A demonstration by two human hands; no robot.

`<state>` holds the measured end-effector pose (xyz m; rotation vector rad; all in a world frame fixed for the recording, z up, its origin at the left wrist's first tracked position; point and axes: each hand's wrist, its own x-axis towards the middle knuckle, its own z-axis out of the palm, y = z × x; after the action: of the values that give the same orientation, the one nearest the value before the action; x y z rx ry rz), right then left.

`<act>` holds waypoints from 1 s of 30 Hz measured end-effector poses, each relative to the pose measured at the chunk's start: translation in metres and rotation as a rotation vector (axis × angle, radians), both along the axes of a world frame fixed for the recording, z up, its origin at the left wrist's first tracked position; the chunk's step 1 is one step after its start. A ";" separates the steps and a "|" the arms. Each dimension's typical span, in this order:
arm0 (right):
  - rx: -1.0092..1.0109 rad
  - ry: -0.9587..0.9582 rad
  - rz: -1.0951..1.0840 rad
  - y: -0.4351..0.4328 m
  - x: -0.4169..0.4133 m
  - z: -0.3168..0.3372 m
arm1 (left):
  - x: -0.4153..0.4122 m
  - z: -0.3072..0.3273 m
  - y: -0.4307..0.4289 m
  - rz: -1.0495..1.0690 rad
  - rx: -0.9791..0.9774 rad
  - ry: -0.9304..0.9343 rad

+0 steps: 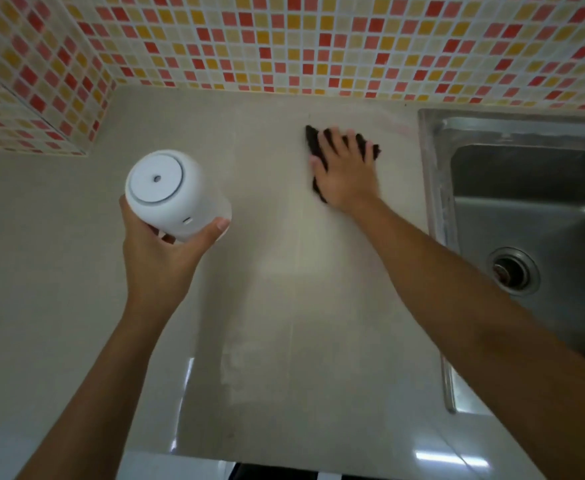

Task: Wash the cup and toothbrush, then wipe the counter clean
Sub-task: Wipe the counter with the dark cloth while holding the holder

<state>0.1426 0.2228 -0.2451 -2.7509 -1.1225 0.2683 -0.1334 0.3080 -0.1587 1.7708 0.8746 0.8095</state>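
Observation:
My left hand [161,249] grips a white cylindrical cup [171,194] and holds it in the air above the left part of the beige counter [249,306]. Its flat round end with a small centre hole faces the camera. My right hand [346,171] lies flat, fingers spread, on a dark cloth [313,138] pressed onto the counter near the back wall, just left of the sink. Most of the cloth is hidden under the hand. No toothbrush is in view.
A stainless steel sink [526,209] with a round drain [512,273] fills the right side. A mosaic tile wall [284,39] in red, orange and cream runs along the back and turns the left corner. The counter's front edge is at the bottom.

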 end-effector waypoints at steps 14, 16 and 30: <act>0.076 -0.022 0.371 -0.095 -0.210 0.002 | 0.008 0.007 0.034 0.005 -0.005 -0.014; 0.080 -0.055 0.193 -0.038 -0.166 -0.003 | 0.006 0.004 0.030 0.038 -0.002 -0.021; 0.102 0.099 0.507 -0.102 -0.291 0.010 | 0.020 0.007 0.025 -0.007 0.040 0.037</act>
<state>-0.1482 0.1209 -0.2350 -2.2964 -1.7354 0.3871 -0.1136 0.3326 -0.1513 1.8280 0.8817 0.7966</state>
